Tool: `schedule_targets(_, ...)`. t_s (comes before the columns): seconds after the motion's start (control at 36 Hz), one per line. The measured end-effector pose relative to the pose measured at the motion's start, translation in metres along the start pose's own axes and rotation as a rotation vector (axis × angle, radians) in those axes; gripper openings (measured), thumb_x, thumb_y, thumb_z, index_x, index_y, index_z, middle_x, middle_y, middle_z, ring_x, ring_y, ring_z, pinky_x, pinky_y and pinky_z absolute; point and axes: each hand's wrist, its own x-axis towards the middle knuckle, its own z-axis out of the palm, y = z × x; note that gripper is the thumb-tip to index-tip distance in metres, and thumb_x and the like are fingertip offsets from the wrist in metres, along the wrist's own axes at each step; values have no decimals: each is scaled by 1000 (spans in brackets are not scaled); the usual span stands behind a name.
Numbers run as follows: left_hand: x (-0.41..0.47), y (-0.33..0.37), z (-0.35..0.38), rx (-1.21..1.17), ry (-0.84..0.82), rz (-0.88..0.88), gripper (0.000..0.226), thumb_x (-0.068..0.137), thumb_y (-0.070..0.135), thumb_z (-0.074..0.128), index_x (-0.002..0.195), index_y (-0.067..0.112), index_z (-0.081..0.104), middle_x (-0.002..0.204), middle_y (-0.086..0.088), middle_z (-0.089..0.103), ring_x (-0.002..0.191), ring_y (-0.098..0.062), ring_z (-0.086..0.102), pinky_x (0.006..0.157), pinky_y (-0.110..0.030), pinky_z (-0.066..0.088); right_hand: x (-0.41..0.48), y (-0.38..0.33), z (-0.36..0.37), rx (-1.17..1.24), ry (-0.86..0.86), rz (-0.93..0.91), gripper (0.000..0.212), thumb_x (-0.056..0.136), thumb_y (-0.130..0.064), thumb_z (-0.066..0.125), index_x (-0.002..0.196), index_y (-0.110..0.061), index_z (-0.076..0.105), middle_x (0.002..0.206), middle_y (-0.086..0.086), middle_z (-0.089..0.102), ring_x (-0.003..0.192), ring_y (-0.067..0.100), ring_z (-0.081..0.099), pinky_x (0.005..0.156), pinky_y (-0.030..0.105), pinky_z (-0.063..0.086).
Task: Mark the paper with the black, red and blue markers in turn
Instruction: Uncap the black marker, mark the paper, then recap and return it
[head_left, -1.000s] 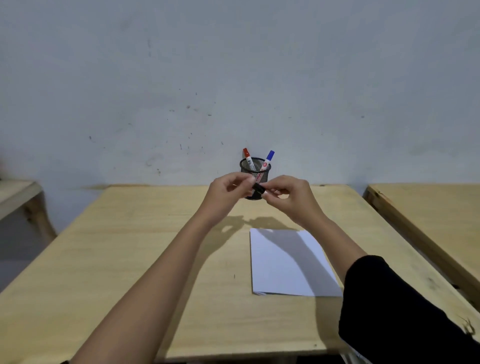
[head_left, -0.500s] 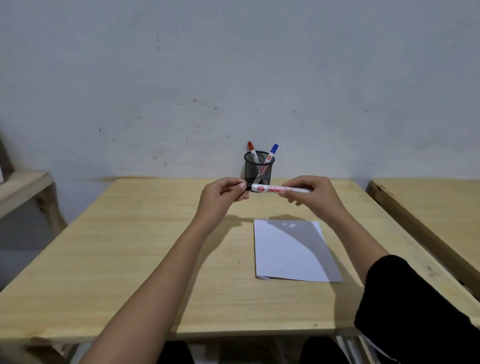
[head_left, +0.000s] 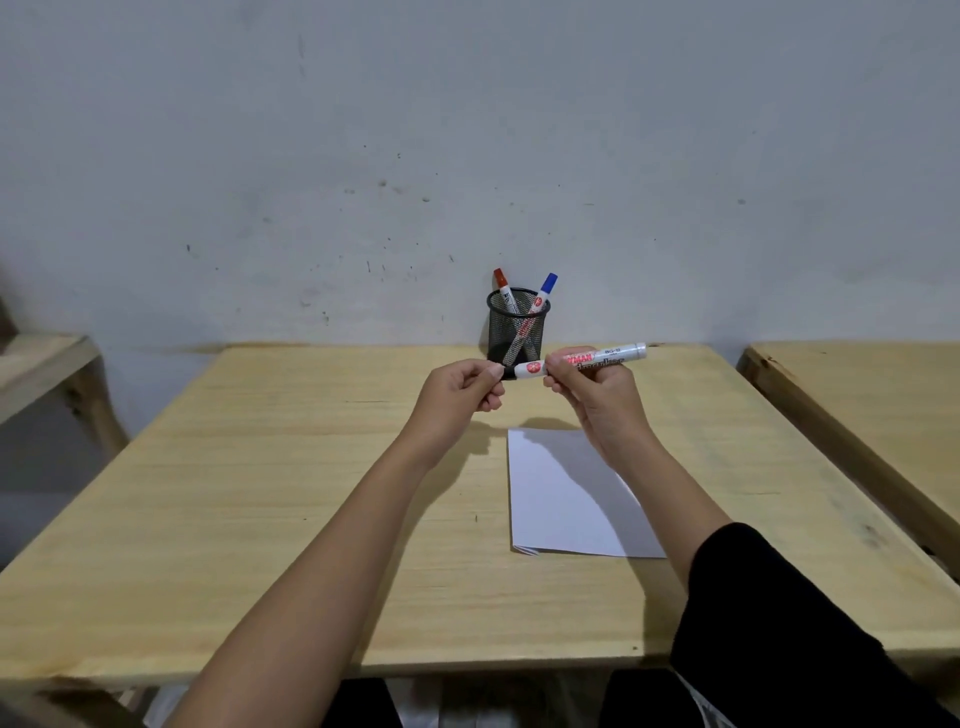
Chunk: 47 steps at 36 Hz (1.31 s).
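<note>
The marker has swung level. Right hand grips its barrel; left hand pinches the black cap, ready for uncapping.

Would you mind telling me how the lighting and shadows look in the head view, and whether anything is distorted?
Head view: soft, even light, no glare; the hands and forearms throw a grey shadow across the paper and a darker patch on the table; wide-angle bending tilts the side tables outward; the marker print stays partly legible.

A plain classroom or study room is suggested: bare wooden desk flanked by similar desks, set against a scuffed grey wall.
</note>
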Motion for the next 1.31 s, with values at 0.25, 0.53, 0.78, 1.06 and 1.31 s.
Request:
schedule_targets(0.25, 4, -10, -13, -193, -10, -191, 25, 95, 15, 52, 74, 7, 63, 51, 9, 60, 47, 0, 51, 54, -9, 47, 6, 2, 0, -220, -136, -112, 11, 79, -1, 70, 85, -11, 68, 80, 10, 66, 73, 15, 61, 71, 21, 51)
schedule_targets(0.53, 3, -33, -50, 410, 94, -254, 16, 87, 12, 61, 79, -2, 66, 70, -3, 67, 63, -12, 63, 53, -13, 49, -1, 24, -11, -165, -79, -50, 13, 82, 0, 66, 91, -10, 65, 90, 10, 69, 79, 17, 63, 78, 24, 53)
schedule_targets(0.78, 5, -35, -34, 741, 48, -197, 13, 83, 19, 62, 83, 7, 67, 86, -5, 63, 68, -14, 53, 53, -22, 37, -7, 31, -9, -82, 2, -15, 19, 78, 6, 67, 87, -10, 62, 84, -4, 73, 82, 8, 68, 75, 17, 53)
schedule_targets(1.06, -1, -41, -25, 852, 7, -130, 26, 86, 26, 60, 99, 4, 62, 93, -5, 54, 87, -22, 54, 62, -25, 39, -9, 27, -15, -102, 87, 9, 11, 81, 1, 67, 85, -8, 62, 83, 9, 66, 69, 8, 64, 70, 17, 53)
schedule_targets(1.31, -29, -22, -16, 668, -37, 172, 40, 83, 36, 62, 120, 25, 54, 112, 13, 52, 103, -5, 53, 88, -23, 43, -10, 26, -22, -109, 104, 48, 12, 81, -2, 68, 90, -9, 65, 85, 6, 68, 76, 8, 66, 74, 17, 53)
